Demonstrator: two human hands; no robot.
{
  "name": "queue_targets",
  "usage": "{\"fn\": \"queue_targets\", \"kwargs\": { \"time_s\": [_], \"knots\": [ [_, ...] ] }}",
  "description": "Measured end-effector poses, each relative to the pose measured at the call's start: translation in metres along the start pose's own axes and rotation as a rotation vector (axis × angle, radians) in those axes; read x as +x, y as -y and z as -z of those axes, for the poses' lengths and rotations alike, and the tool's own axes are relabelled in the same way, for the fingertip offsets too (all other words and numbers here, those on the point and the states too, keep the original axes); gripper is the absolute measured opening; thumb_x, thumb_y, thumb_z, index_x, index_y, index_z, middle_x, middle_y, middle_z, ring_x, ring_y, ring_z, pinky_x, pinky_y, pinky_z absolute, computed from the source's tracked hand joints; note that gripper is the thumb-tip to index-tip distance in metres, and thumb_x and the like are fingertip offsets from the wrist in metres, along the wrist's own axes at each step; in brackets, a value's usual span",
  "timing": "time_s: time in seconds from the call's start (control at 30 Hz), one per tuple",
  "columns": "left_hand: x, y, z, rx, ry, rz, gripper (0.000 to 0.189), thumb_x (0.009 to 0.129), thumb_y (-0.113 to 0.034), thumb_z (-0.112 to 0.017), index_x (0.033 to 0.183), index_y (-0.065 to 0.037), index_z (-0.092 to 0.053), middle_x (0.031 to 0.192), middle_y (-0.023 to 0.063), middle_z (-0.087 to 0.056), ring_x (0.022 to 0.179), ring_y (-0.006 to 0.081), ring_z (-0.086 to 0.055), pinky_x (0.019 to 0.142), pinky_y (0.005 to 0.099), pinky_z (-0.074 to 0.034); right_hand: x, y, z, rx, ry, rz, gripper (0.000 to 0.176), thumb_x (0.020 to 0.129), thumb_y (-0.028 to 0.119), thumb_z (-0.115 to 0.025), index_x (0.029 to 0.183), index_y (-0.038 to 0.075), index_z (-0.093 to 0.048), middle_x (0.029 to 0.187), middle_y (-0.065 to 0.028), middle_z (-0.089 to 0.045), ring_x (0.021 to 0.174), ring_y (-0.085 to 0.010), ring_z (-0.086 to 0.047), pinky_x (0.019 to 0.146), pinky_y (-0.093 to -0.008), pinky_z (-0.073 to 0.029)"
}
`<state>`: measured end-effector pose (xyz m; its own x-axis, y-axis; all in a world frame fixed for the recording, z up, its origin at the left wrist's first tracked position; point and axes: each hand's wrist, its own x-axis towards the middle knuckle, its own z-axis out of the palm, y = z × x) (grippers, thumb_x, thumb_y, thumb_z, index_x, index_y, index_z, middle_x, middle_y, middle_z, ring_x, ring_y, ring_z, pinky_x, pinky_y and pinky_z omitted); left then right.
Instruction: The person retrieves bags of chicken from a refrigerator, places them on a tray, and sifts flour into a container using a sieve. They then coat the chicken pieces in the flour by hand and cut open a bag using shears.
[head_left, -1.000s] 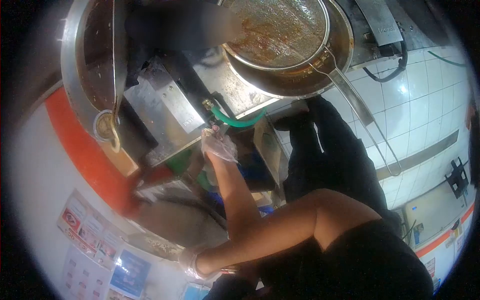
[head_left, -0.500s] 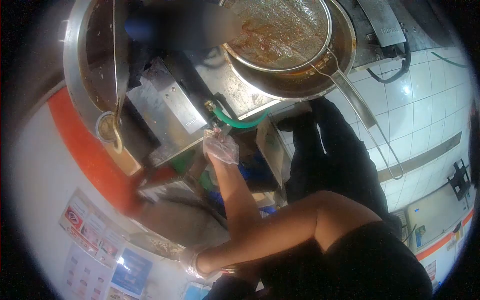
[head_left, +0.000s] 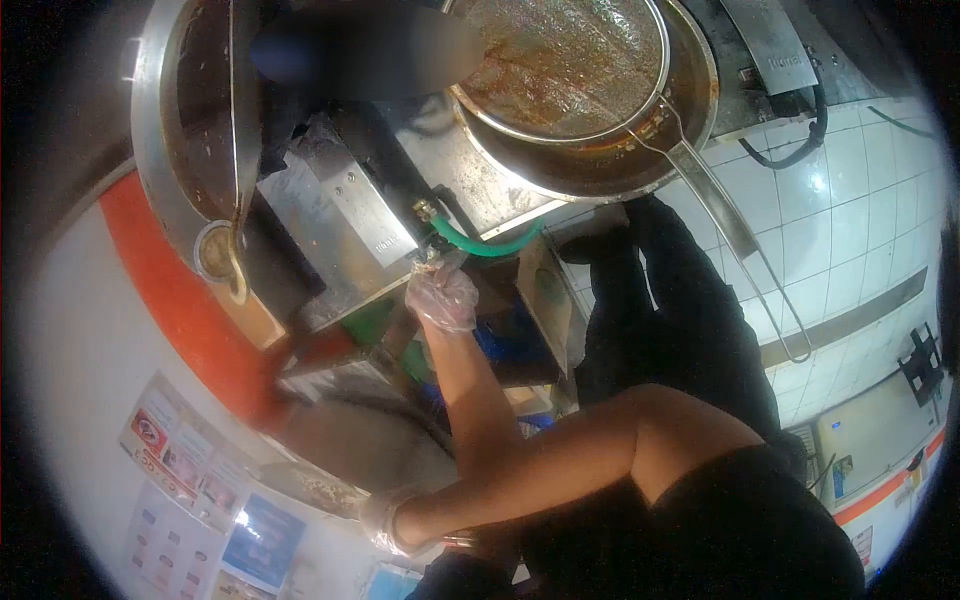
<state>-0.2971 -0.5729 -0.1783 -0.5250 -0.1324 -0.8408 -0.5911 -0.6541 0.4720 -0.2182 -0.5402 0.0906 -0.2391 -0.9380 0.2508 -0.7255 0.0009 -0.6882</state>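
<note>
My left hand (head_left: 442,292), in a clear plastic glove, reaches the front edge of the stove (head_left: 355,205). Its fingers are curled together just below the brass fitting of a green hose (head_left: 487,246); what they grip is hidden. Crossing over the left forearm, my right arm extends to the lower left. The gloved right hand (head_left: 383,522) is by the edge of a grey surface (head_left: 330,490), its fingers out of sight. A round mesh strainer (head_left: 570,65) with a long wire handle rests over a wide metal pot (head_left: 690,140) holding brownish liquid.
A large pot (head_left: 150,120) stands at upper left, with a hooked metal handle (head_left: 238,270) beside it. Below the stove is an open shelf space (head_left: 545,290) with assorted items. Notices (head_left: 180,440) hang on the white wall. White tiles (head_left: 800,220) lie at right, near dark-trousered legs (head_left: 660,300).
The view has shifted slightly. My left hand has turned a little at the stove's edge, its fingers staying bunched by the hose fitting. My right hand looks unchanged.
</note>
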Motion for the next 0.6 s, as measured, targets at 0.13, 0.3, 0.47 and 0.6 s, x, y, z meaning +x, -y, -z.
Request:
{"fn": "queue_targets", "kwargs": {
  "time_s": [0.13,0.3,0.47,0.6],
  "knots": [
    [-0.003,0.001,-0.005,-0.017,0.02,0.017,0.017,0.091,-0.015,-0.041,0.087,-0.005,-0.054,0.07,0.0054,-0.053,0.048,0.0116,-0.042,0.04,0.0205,-0.037,0.01,-0.008,0.0,-0.001,0.042,0.154,0.031,0.061,0.023,-0.079,0.09,0.01,-0.074,0.085,-0.004,-0.071,0.076,-0.0212,-0.067,0.063,-0.0347,-0.055],
    [-0.006,0.002,-0.007,-0.048,0.034,0.037,0.017,0.091,-0.015,-0.041,0.088,-0.005,-0.054,0.071,0.0062,-0.055,0.047,0.0113,-0.042,0.039,0.0203,-0.036,0.012,-0.012,-0.003,0.05,0.017,0.224,0.035,0.057,0.023,-0.083,0.087,0.008,-0.074,0.084,-0.0085,-0.071,0.076,-0.0268,-0.068,0.066,-0.0392,-0.057],
    [-0.007,0.001,-0.009,-0.068,0.051,0.044,0.017,0.091,-0.014,-0.041,0.089,-0.004,-0.054,0.073,0.0071,-0.056,0.046,0.0111,-0.042,0.038,0.02,-0.036,0.037,0.0,-0.027,0.05,-0.003,0.14,0.02,0.067,0.02,-0.073,0.086,0.014,-0.074,0.083,-0.0024,-0.071,0.07,-0.0167,-0.066,0.059,-0.0301,-0.054],
    [-0.008,0.001,-0.011,-0.079,0.057,0.054,0.017,0.092,-0.014,-0.041,0.09,-0.004,-0.054,0.074,0.0078,-0.058,0.046,0.0108,-0.042,0.038,0.0198,-0.036,0.016,-0.01,-0.005,0.173,0.041,0.148,0.036,0.056,0.023,-0.083,0.086,0.005,-0.074,0.084,-0.0109,-0.071,0.076,-0.0291,-0.068,0.066,-0.0408,-0.057]
  ]
}}
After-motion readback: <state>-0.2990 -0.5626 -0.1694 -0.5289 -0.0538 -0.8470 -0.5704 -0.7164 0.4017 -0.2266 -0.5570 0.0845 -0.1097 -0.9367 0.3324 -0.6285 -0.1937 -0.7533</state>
